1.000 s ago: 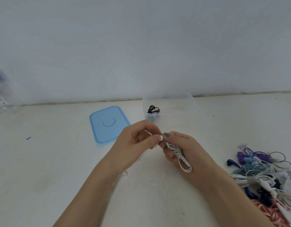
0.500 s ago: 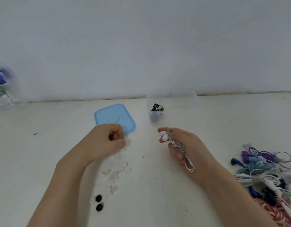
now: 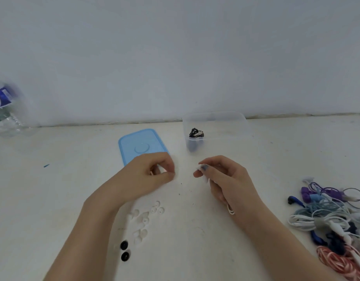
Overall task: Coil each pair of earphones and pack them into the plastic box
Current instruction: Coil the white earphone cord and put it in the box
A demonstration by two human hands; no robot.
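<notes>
Since the frame half a second back, my left hand (image 3: 152,175) has shifted right, away from the ear tips (image 3: 146,219), and now sits over the near edge of the blue lid (image 3: 141,146), closer to my right hand (image 3: 225,183). Left fingers are curled with thumb against fingertips; a small pale object shows inside the pinch, but I cannot tell what it is. Right hand grasps the coiled white earphones (image 3: 230,209): an earbud sits pinched between thumb and forefinger at the top, and a cable loop hangs out below the palm. A bare strip of table (image 3: 53,199) separates the two hands. The box (image 3: 215,126) stands open against the wall, straight beyond that strip, with one black coil (image 3: 196,133) in its left end; the rest of its floor is free. The lid lies flat just left of the box, not touching it. A tangled pile (image 3: 333,218) of earphones occupies the right table edge, well apart from my right wrist. Two black tips (image 3: 124,250) lie near my left forearm. A bottle (image 3: 5,112) stands at the far left edge.
</notes>
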